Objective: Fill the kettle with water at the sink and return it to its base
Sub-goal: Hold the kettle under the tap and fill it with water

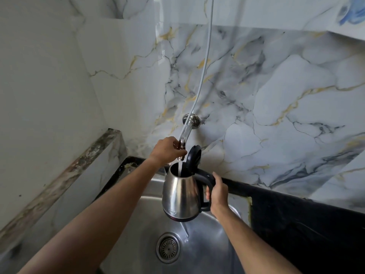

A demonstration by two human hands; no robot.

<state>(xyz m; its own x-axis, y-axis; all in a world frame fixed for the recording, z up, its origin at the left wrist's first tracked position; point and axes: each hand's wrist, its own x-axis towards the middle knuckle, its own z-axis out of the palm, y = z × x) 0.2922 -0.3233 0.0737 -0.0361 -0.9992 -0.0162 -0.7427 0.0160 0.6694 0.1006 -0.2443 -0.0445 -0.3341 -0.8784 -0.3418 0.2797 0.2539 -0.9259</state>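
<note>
Both hands closed: right grip [216,191] holds kettle [180,196], left [167,150] tap [182,144], over steel sink [142,234].

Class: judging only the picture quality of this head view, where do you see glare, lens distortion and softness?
Head view: bright glare streaks run down the steel kettle and the sink basin; the wide-angle lens bends the wall edges and stretches both forearms; the left hand at the tap looks slightly soft.
</note>
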